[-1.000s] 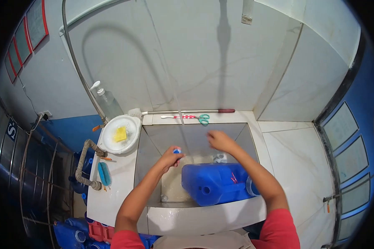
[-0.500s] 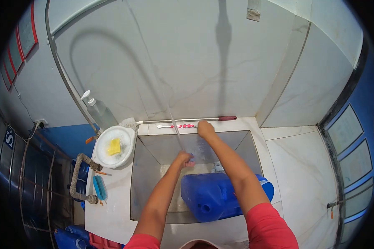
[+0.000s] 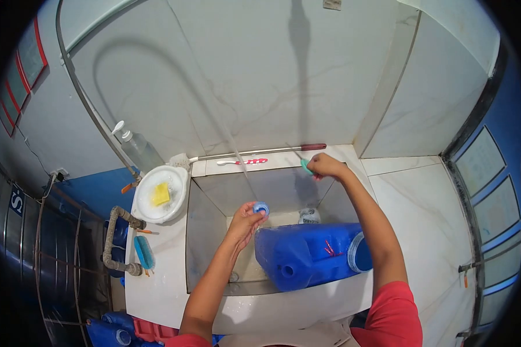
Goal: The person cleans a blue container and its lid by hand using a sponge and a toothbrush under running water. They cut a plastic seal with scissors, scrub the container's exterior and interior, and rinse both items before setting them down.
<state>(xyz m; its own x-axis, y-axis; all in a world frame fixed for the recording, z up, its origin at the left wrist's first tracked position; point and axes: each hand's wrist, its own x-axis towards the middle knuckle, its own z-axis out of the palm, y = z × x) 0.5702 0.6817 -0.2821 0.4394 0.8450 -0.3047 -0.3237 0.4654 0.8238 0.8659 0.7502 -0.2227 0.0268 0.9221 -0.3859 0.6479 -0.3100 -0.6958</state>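
My left hand (image 3: 243, 224) pinches a small round blue cap (image 3: 261, 208) by its edge, over the sink (image 3: 205, 228). A thin stream of water comes down just beside it. Above the sink's back right corner, my right hand (image 3: 328, 166) grips a thin tool with a green handle (image 3: 306, 166), its narrow shaft pointing up and left. Below my hands a big blue jug (image 3: 307, 254) lies on its side across the sink, its wide round end under my right forearm. On the back ledge, a red and white toothbrush (image 3: 243, 162) lies left of my right hand.
A long rod with a dark red grip (image 3: 314, 147) lies along the wall. On the left counter stand a white basin (image 3: 182, 211) with suds and a yellow sponge (image 3: 161, 194), a pump bottle (image 3: 140, 151), a blue brush (image 3: 143, 251) and a pipe (image 3: 113, 240).
My right hand has lifted off the back ledge and moved right, now with the green-handled tool in it. My left hand has turned, bringing the blue cap into plain view.
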